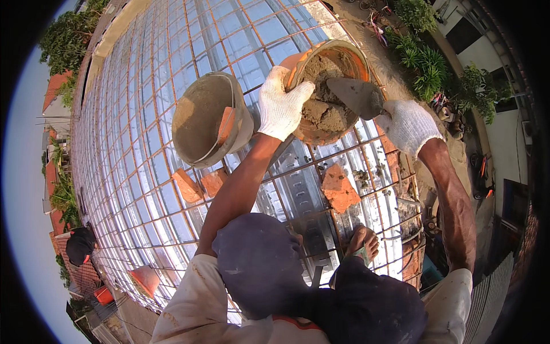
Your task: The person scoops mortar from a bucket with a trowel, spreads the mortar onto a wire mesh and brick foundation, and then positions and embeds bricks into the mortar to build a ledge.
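Note:
My left hand [282,103], in a white knit glove, grips the left rim of an orange bucket [360,60] holding grey, lumpy mortar [322,114]. My gloved right hand [409,126] is closed on a trowel, whose mortar-smeared blade [354,94] lies inside that bucket at its right side. Left of my left hand, a dirty grey bucket [195,123] stands on the mesh with an orange brick piece [226,125] in it. Broken brick pieces [341,189] lie below the buckets.
A rusty rebar grid [132,172] covers shiny corrugated metal decking under me; my bare foot [364,243] is on it. The roof edge [409,229] drops to a path with plants [424,86] at the right. Another person [81,245] is at the far left, near rooftops and trees.

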{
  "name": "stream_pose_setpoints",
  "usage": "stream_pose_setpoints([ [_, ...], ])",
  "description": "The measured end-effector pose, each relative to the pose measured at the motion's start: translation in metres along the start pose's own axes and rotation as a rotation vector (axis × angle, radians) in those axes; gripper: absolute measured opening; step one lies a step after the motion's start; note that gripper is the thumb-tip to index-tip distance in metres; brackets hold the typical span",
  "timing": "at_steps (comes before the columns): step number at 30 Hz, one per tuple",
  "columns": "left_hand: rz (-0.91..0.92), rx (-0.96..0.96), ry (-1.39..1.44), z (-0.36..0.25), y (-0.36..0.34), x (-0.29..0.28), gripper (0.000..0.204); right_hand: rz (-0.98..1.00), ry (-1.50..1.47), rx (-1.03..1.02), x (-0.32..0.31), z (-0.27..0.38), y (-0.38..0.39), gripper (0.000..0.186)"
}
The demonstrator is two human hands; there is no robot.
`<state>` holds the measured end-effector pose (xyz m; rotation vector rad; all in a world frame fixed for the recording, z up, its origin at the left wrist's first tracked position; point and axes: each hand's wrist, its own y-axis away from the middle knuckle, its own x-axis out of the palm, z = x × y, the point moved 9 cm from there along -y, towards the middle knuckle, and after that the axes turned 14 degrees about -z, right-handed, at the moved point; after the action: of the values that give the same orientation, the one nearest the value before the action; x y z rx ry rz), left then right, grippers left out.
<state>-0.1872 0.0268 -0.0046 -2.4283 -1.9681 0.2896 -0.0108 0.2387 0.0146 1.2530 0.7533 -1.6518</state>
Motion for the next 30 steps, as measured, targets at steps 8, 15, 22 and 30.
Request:
stream_pose_setpoints([
  [8, -0.04, -0.086, 0.15, 0.005, 0.015, 0.008, 0.028, 0.195, -0.3, -0.07, 0.082, 0.03, -0.008, 0.038],
  [15, -0.013, -0.064, 0.118, 0.005, 0.008, 0.015, 0.03, 0.031, -0.566, -0.089, 0.095, 0.036, 0.016, 0.032],
  [22, -0.096, -0.032, -0.016, -0.003, -0.013, 0.011, 0.029, 0.017, -0.807, -0.067, 0.086, 0.014, 0.025, 0.029],
  [30, -0.187, -0.088, 0.004, -0.009, -0.03, 0.009, 0.03, 0.038, -0.938, 0.127, 0.04, -0.036, 0.024, 0.031],
])
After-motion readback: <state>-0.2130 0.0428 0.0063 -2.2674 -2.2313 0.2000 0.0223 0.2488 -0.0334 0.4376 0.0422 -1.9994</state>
